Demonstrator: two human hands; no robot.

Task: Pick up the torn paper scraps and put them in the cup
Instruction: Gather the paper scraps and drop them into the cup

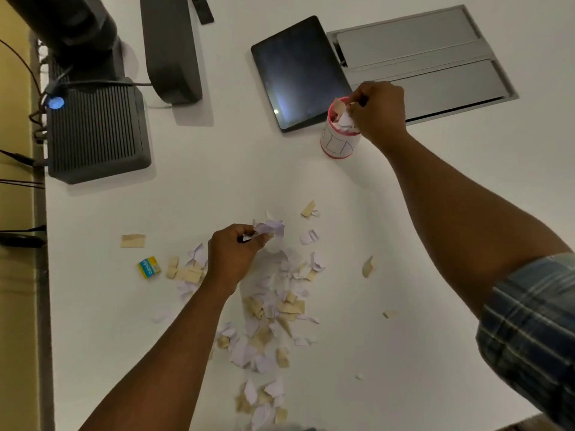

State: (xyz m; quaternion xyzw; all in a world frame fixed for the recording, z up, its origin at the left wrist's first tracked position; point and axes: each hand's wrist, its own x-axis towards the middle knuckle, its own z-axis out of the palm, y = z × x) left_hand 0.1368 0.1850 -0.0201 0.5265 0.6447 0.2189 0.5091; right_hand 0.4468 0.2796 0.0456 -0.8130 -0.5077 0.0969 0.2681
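Observation:
A white cup with a pink rim stands upright on the white table, near the tablet's front corner. My right hand is over the cup's mouth and pinches white paper scraps that hang into the cup. My left hand grips a bunch of white scraps just above the table. A loose pile of white and tan torn scraps spreads across the table below and beside my left hand, with a few stray pieces farther out.
A dark tablet lies behind the cup. A grey hatch is set into the table at the back right. A ribbed dark box with cables sits at the left edge. A small yellow and blue packet lies left of the pile.

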